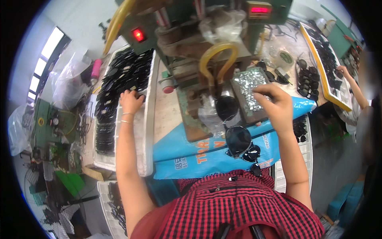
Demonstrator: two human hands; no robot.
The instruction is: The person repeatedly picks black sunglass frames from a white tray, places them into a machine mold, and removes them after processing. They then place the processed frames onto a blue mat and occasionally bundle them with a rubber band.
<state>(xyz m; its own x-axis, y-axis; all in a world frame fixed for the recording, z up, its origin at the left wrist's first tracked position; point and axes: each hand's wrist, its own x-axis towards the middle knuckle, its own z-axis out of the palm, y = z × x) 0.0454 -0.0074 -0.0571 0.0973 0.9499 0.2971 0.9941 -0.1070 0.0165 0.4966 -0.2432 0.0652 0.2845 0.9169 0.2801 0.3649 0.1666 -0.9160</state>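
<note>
My left hand (132, 102) reaches into a long white tray (149, 115) packed with black sunglasses (129, 65). Its fingers close on a dark pair at the tray's right side, partly hidden by the hand. My right hand (276, 107) is held with thumb and fingertips together above a shallow box of small shiny metal pieces (248, 88); whatever sits in the pinch is too small to make out. Between my hands, a larger dark sunglasses front (238, 140) lies at the press, one lens below the other. Smaller dark glasses (252, 153) rest just below it on blue plastic sheeting (183, 153).
A green press (223, 30) with a yellow loop handle (218, 49), a lit red switch (138, 34) and a red-topped button (167, 87) stands ahead. More dark glasses (308, 81) lie at right, beside a yellow-edged tray (318, 59). Another person's hand (345, 73) reaches there.
</note>
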